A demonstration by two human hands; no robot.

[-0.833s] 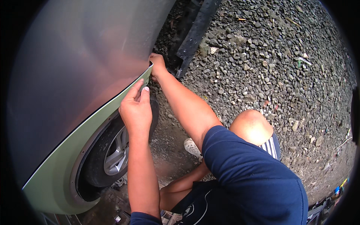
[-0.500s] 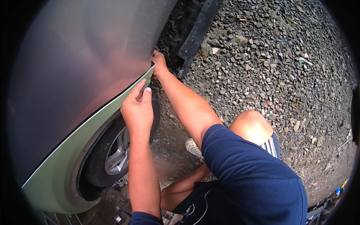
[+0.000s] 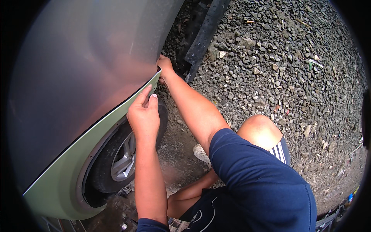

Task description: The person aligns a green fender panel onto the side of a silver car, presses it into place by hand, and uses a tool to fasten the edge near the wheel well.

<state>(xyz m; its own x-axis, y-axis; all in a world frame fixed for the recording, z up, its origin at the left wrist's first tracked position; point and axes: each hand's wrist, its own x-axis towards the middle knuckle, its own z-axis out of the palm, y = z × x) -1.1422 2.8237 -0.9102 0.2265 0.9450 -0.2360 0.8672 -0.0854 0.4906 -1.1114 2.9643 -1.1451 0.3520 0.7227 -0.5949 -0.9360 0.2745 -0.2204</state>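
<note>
A light green car fender [image 3: 58, 190] curves over a wheel [image 3: 102, 172] with a silver rim, beneath a large dark grey hood panel [image 3: 77, 69]. Against the fender's front end rests my left hand [image 3: 144, 118], its index finger stretched along the green surface and its thumb apart from it. The other fingers of that hand are mostly hidden. Farther forward, my right hand [image 3: 166, 69] reaches around the front corner where hood and fender meet. Its fingertips disappear behind that corner, so their grip does not show.
A long black trim piece [image 3: 201, 40] lies on the gravel [image 3: 278, 69] ahead of the car. My bent knee [image 3: 259, 130] is at the right, and a light perforated shoe [image 3: 201, 154] stands on the dirt below my right arm. Colourful litter [image 3: 351, 198] lies at the far right.
The view has shifted slightly, so the car and both hands sit a little lower and farther right in the picture. Both hands keep their places at the fender's corner.
</note>
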